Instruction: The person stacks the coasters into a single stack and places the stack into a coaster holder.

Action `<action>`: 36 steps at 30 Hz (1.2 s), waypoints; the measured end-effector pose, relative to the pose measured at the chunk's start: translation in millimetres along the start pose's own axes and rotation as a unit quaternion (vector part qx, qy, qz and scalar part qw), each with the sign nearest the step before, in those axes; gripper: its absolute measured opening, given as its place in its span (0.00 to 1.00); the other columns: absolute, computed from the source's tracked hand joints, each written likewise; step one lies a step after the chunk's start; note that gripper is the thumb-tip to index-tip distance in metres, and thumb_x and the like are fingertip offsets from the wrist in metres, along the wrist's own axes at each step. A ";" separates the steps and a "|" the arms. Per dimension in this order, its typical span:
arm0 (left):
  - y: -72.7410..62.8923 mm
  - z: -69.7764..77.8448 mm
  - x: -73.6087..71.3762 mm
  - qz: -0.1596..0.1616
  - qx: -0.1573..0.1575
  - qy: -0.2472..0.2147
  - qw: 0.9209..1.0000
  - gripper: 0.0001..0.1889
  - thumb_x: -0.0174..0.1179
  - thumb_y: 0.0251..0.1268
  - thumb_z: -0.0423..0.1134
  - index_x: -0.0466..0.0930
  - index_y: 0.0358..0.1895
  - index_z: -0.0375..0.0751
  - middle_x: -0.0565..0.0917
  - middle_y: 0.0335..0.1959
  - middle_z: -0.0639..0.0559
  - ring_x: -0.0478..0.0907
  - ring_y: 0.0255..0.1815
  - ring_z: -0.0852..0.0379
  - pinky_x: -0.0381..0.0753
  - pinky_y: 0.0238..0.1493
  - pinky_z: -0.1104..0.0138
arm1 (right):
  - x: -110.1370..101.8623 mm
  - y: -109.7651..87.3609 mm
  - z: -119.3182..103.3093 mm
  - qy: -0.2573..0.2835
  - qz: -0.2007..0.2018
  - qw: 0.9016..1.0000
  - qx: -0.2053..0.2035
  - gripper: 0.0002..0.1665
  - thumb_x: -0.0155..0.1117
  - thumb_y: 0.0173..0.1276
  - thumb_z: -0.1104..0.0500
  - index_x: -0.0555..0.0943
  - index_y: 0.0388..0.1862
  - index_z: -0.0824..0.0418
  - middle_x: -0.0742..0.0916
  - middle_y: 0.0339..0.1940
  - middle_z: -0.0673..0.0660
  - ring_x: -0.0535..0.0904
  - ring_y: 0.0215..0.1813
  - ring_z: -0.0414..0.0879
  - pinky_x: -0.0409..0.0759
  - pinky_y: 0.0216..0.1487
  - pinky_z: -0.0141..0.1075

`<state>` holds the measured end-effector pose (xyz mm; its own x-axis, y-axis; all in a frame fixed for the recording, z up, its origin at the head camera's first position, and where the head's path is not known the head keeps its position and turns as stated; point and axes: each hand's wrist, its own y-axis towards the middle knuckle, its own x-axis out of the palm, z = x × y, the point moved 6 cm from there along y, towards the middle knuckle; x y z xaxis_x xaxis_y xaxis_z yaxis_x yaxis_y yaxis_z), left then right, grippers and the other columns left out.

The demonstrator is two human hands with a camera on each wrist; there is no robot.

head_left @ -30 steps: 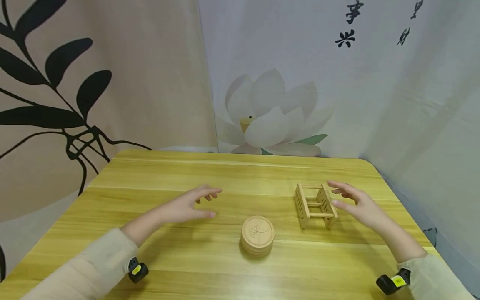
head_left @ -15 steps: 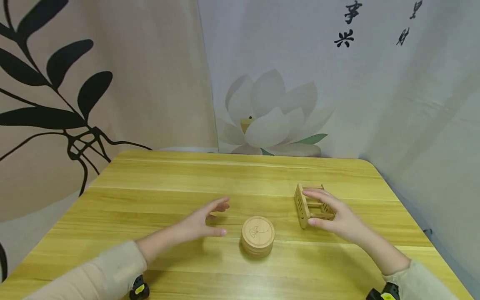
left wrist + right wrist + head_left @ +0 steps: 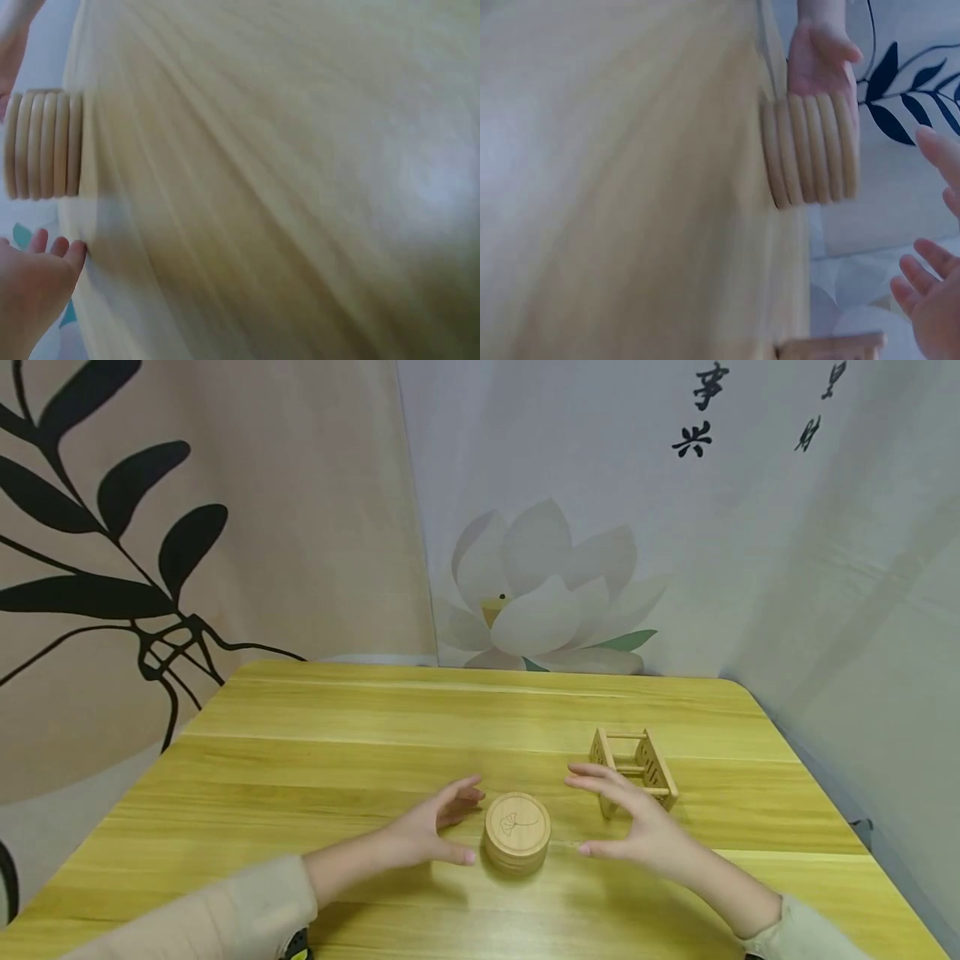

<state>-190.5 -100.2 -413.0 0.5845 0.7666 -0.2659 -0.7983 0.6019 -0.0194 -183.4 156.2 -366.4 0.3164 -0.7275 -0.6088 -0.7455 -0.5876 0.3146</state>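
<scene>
A stack of several round wooden coasters (image 3: 517, 828) stands on the table, its top disc engraved with a ginkgo leaf. Both wrist views show the stack from the side, as coasters (image 3: 43, 146) and coasters (image 3: 810, 150). Just left of it is my left hand (image 3: 423, 831), thumb and fingers spread apart and not touching it. My right hand (image 3: 637, 822) hovers to the right, also spread and holding nothing. Behind the right hand sits a small wooden rack (image 3: 652, 768) with slotted sides and crossbars; the hand partly hides its left side.
The wooden table (image 3: 337, 710) has rounded far corners. Behind it hangs a curtain (image 3: 570, 460) printed with a lotus, dark leaves and characters. The rack's edge (image 3: 832, 346) shows at the bottom of the right wrist view.
My right hand has moved left and nearer, from the rack's right side past it toward the coasters. My left hand has moved right and nearer to them. Rack and coasters stay in place.
</scene>
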 end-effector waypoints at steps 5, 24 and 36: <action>4.1 -4.3 9.0 -0.002 0.001 0.005 1.000 0.54 0.74 0.47 0.34 0.46 0.75 0.34 0.61 0.69 0.36 0.57 0.70 0.40 0.55 0.68 0.51 | 17.8 -1.0 -3.3 -0.004 -0.008 1.000 -0.019 0.43 0.77 0.52 0.54 0.71 0.67 0.52 0.68 0.70 0.55 0.63 0.68 0.61 0.64 0.56 0.67; 21.3 -9.9 32.8 -0.020 0.002 0.018 1.000 0.58 0.77 0.42 0.36 0.46 0.76 0.43 0.60 0.72 0.49 0.56 0.71 0.52 0.52 0.69 0.58 | 53.8 -0.6 5.0 -0.014 -0.053 0.998 -0.018 0.41 0.72 0.55 0.46 0.70 0.68 0.46 0.65 0.72 0.59 0.62 0.69 0.59 0.67 0.58 0.62; 30.5 -13.6 37.5 -0.035 0.006 0.000 0.999 0.58 0.77 0.44 0.35 0.45 0.76 0.47 0.62 0.69 0.48 0.65 0.66 0.54 0.63 0.65 0.62 | 62.1 7.3 9.7 -0.028 -0.054 0.998 -0.022 0.42 0.75 0.53 0.50 0.71 0.68 0.45 0.64 0.73 0.59 0.62 0.69 0.62 0.70 0.57 0.58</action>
<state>-194.9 -56.1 -436.7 0.6384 0.7231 -0.2638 -0.7542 0.6561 -0.0267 -174.9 110.2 -409.0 0.3588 -0.6387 -0.6807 -0.6826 -0.6769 0.2754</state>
